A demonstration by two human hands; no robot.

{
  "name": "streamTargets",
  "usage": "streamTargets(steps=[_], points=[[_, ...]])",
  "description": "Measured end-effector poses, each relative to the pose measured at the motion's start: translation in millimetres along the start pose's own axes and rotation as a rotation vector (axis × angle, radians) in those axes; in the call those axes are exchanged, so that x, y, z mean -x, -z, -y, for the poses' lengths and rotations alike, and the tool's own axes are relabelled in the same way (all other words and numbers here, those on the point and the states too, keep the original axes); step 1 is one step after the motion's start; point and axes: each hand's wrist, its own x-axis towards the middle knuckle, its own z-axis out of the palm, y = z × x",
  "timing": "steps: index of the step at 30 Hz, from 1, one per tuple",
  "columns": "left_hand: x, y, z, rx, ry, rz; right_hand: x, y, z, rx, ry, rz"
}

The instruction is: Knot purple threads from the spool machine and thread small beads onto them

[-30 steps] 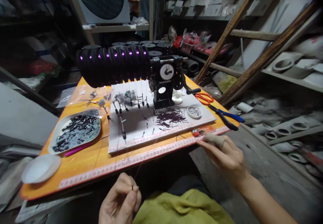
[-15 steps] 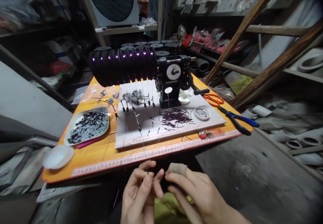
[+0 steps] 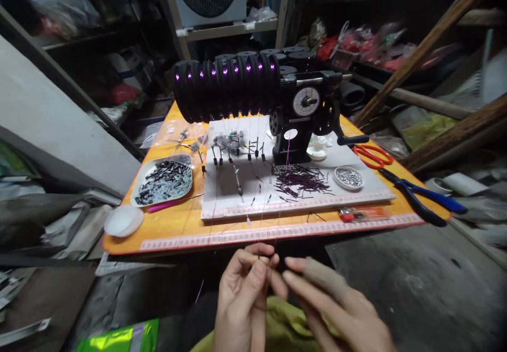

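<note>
My left hand (image 3: 247, 294) is in front of the table's near edge, its thumb and forefinger pinched on a thin line (image 3: 261, 228). A tiny dark piece shows at the pinch, too small to name. Just to the right, my right hand (image 3: 336, 299) has its fingers stretched out and apart, slightly blurred, with nothing visible in them. One of its fingers wears a beige finger cover (image 3: 325, 276). Beyond the hands, a black hand-crank winding machine (image 3: 295, 122) carries a row of black spools (image 3: 229, 90), from which thin lines hang with small dark weights.
On the orange table (image 3: 166, 230) lies a white board (image 3: 217, 204) with dark purple cut pieces (image 3: 303, 182). A tray of small tubes (image 3: 164, 180) and a white lid (image 3: 123, 221) are left. A dish of metal bits (image 3: 348, 177), orange scissors (image 3: 373, 156) and pliers (image 3: 420, 196) are right.
The camera view has turned, so the table appears farther right and slightly higher. My right hand's fingers have straightened and moved a little away from my left hand, which keeps its pinch.
</note>
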Motion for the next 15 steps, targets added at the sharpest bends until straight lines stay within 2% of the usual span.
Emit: streamTargets(steps=[3,5,10,12,15], points=[[-5,-2.8,-9,0.014,0.127,-0.005,3,13,-7,0.073,-0.113,-0.192],[-8,-5.1,-15,0.025,0.255,0.017,3,19,-12,0.068,-0.093,-0.245],[-13,-8.1,-30,0.127,0.555,0.195,-1,26,-21,0.125,0.001,-0.2],[-13,-7.4,-32,0.264,0.59,0.251,-5,26,-23,0.15,0.016,-0.194],[-14,-5.6,-29,0.439,0.56,0.324,-15,25,-24,0.126,0.044,-0.189]])
